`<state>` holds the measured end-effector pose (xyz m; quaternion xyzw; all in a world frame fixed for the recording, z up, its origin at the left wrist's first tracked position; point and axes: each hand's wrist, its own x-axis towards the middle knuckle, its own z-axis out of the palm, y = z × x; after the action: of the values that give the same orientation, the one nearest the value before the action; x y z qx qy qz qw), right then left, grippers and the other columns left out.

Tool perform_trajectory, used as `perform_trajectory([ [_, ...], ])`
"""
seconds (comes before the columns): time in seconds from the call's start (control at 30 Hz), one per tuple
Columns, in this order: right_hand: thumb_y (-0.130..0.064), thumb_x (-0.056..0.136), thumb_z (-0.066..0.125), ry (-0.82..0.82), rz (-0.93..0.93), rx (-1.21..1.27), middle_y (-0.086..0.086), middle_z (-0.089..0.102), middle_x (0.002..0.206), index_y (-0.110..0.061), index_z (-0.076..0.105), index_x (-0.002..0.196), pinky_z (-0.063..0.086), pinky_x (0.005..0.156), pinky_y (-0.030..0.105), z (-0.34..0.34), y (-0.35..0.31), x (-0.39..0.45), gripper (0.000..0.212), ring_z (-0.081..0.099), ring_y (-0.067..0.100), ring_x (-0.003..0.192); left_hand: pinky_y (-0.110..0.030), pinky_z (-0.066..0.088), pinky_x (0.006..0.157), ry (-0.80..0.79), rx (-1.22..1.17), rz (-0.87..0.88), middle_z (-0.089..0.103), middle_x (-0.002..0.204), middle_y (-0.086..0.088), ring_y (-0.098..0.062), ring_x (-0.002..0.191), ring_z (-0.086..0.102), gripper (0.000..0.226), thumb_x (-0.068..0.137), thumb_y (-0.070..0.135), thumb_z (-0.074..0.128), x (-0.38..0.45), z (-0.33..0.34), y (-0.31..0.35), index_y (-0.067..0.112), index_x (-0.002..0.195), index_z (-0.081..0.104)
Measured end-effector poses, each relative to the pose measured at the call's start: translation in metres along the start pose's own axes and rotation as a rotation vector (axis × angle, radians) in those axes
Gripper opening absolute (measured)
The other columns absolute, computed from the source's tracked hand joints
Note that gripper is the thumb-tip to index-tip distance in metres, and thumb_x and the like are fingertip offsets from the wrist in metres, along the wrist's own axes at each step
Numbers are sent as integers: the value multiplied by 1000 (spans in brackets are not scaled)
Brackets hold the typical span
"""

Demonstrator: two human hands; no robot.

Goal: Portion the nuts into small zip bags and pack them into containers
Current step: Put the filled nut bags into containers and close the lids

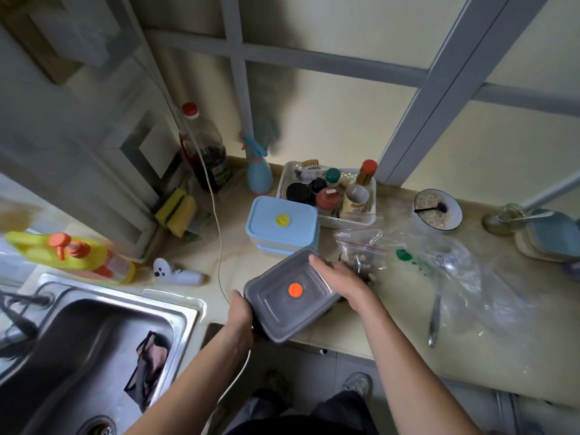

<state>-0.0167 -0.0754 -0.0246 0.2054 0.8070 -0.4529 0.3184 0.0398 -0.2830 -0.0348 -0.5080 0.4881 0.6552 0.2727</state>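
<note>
Nuts fill 1 zip bag right of the grey container, which I grip in left hand and right hand; the blue container behind is lidded, so packing seems unfinished.

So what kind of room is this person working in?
Most likely a home kitchen: a steel sink is set into the counter, a basket of seasoning jars stands by the wall, and dish sponges lean nearby.
</note>
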Motion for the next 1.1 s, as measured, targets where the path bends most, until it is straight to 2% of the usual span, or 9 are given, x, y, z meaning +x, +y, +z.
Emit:
perform_trajectory([
  [0.1,-79,89,45,6,32,95,5,52,151,-19,55,146,36,104,30,5,6,-7,83,46,26,140,-37,44,93,-34,11,121,63,92,-3,-24,98,58,61,103,59,19,10,-4,20,15,96,61],
  [0.23,-91,77,42,108,74,201,4,50,154,-17,51,149,36,117,38,18,14,-18,104,45,25,142,-36,45,88,-177,13,311,70,110,3,-15,106,61,58,102,59,23,20,-5,45,21,122,63],
  [0.33,-87,81,43,124,76,272,4,46,157,-17,47,152,33,120,40,28,21,-20,99,41,25,145,-36,46,84,-233,133,438,72,107,5,-14,101,63,51,104,52,27,19,-2,48,23,109,69],
  [0.5,-62,97,51,259,56,214,15,48,152,-6,43,148,36,111,35,29,22,-22,77,44,32,142,-32,45,78,78,339,662,65,104,-3,-18,94,58,32,98,35,43,18,6,35,12,104,65],
  [0.57,-56,95,58,401,-24,117,14,64,126,-8,60,120,44,95,34,28,25,-23,54,57,35,123,-32,45,83,274,417,767,61,107,-5,-21,97,57,25,93,32,49,17,7,26,14,103,64],
  [0.63,-50,92,65,478,-86,127,7,67,101,-12,60,95,43,78,31,25,27,-23,39,63,31,101,-30,41,86,377,460,883,54,102,-2,-19,95,52,10,93,20,54,4,14,18,20,102,59],
  [0.7,-44,93,66,458,-88,122,3,68,92,-14,59,89,38,71,29,18,28,-23,31,63,28,90,-28,43,72,384,494,958,56,87,5,-16,82,55,12,91,10,56,-6,23,9,20,98,57],
  [0.9,-31,93,63,358,-66,54,-4,64,73,-12,61,85,38,66,29,-18,45,-19,21,59,26,76,-32,41,58,525,418,852,58,80,-3,-18,70,54,8,89,18,55,-28,40,-22,12,85,53],
  [1.1,-34,94,55,220,6,-50,4,63,78,-12,56,88,39,67,34,-69,91,-25,23,57,29,78,-41,43,61,496,384,763,53,68,-4,-19,62,45,22,90,20,53,-40,86,-91,6,73,47],
])
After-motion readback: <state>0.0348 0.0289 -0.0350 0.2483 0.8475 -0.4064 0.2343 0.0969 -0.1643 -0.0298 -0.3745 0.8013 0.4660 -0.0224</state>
